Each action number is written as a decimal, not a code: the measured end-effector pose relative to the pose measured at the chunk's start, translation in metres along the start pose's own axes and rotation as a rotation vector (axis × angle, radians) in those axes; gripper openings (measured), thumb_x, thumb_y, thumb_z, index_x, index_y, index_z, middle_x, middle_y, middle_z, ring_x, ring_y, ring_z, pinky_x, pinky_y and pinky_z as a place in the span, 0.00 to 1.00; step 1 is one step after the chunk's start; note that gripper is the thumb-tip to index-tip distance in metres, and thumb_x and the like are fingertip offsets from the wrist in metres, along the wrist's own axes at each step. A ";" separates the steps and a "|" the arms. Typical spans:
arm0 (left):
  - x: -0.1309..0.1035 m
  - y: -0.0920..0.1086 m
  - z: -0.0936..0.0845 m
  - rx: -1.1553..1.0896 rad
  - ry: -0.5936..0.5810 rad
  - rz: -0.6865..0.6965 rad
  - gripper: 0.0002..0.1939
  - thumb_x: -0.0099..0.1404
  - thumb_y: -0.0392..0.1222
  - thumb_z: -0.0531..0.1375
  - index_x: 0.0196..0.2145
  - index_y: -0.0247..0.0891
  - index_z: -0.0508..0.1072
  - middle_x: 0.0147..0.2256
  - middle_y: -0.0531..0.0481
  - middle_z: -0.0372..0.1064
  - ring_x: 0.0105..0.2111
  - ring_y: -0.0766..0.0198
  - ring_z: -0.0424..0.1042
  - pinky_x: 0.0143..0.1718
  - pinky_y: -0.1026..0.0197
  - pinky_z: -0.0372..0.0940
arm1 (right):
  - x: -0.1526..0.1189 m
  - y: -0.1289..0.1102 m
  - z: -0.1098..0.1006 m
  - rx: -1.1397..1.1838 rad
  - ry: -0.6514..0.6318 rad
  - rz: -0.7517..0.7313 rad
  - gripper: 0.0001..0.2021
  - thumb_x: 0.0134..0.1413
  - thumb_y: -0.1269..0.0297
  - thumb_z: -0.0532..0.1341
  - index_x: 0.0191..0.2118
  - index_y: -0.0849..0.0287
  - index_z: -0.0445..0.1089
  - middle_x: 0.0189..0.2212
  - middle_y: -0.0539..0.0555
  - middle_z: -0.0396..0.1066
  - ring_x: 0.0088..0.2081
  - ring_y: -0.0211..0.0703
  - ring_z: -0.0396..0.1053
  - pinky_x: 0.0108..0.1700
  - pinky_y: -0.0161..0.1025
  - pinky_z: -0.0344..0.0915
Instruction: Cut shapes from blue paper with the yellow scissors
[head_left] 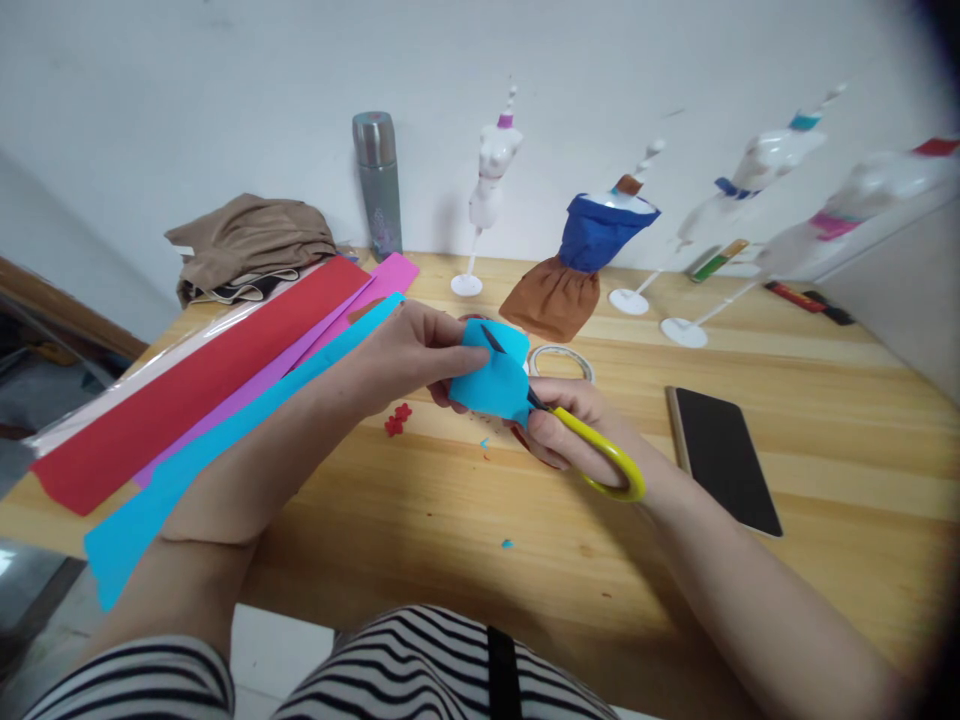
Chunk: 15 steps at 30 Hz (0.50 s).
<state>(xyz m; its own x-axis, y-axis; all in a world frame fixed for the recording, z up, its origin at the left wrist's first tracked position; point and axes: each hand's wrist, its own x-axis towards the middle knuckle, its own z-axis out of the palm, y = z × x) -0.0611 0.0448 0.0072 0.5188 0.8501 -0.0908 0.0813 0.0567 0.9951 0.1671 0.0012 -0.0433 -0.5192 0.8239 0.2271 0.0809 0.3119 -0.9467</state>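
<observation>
Pinched between thumb and fingers of my left hand (431, 355) is a small blue paper piece (491, 385) with a curved edge, held above the table. My right hand (566, 425) grips scissors with yellow handles (611, 460). The dark blades lie at the paper, one tip showing over its upper part and the rest hidden by the paper. Small red paper flowers (397, 420) and a blue scrap (508, 544) lie on the table below. Behind my hands sits a roll of tape (562, 362), partly covered.
Long red paper (225, 370), purple and blue strips (165, 490) lie at the left near a brown cloth (251, 240). A flask (379, 185) and several small mannequins (495, 165) line the wall, one wearing a blue and brown paper dress (600, 235). A phone (724, 460) lies at right.
</observation>
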 end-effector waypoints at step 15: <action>0.000 0.000 -0.001 -0.022 -0.008 -0.007 0.13 0.59 0.45 0.73 0.25 0.36 0.77 0.23 0.51 0.74 0.25 0.65 0.73 0.30 0.62 0.68 | 0.001 0.001 0.000 0.020 -0.008 0.042 0.31 0.65 0.31 0.64 0.25 0.54 0.61 0.20 0.45 0.54 0.24 0.37 0.49 0.25 0.36 0.46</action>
<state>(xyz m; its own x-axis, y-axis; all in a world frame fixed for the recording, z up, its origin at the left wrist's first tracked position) -0.0618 0.0447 0.0076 0.5249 0.8455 -0.0980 0.0667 0.0740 0.9950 0.1668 0.0025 -0.0437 -0.5223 0.8323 0.1858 0.0860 0.2681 -0.9595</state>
